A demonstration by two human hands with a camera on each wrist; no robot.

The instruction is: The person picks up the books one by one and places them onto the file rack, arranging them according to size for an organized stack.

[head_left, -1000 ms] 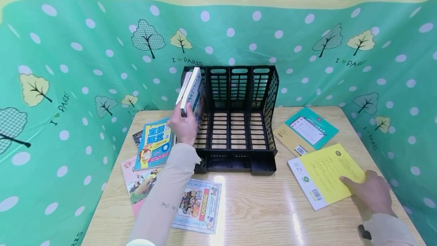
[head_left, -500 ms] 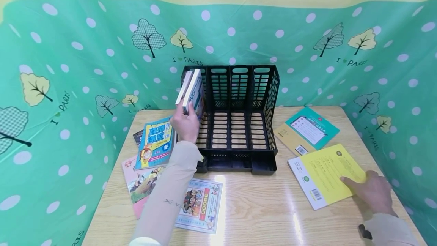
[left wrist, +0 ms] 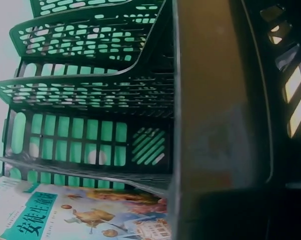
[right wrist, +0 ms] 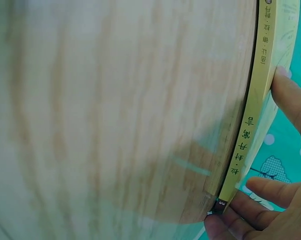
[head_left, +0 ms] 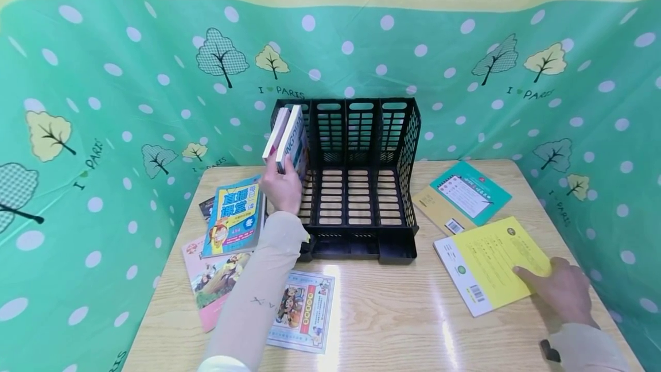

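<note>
Two books with white edges stand tilted in the leftmost slot of a black file rack [head_left: 346,226]. My left hand [head_left: 283,191] pinches the right one, a thick book [head_left: 291,141], at its lower front edge, the index finger reaching between the two and the thumb on its cover. The left wrist view shows a colourful book cover [left wrist: 105,212] beside a divider; the hand is out of that frame. On the right of the table, my right hand [head_left: 563,291] holds the near right edge of a yellow book [head_left: 498,263]. Its thumb rests on the cover, with fingers at the spine [right wrist: 245,120].
Left of the rack lie a blue book [head_left: 234,217], a pink book [head_left: 209,312] and a dark book partly covered. A light-blue booklet [head_left: 320,309] lies in front, partly behind my left sleeve. A green-and-tan book [head_left: 467,191] lies right of the rack. Patterned cloth surrounds the table.
The two books in the leftmost slot have shifted slightly, with my left hand still on one. The right hand and the yellow book have stayed in place.
</note>
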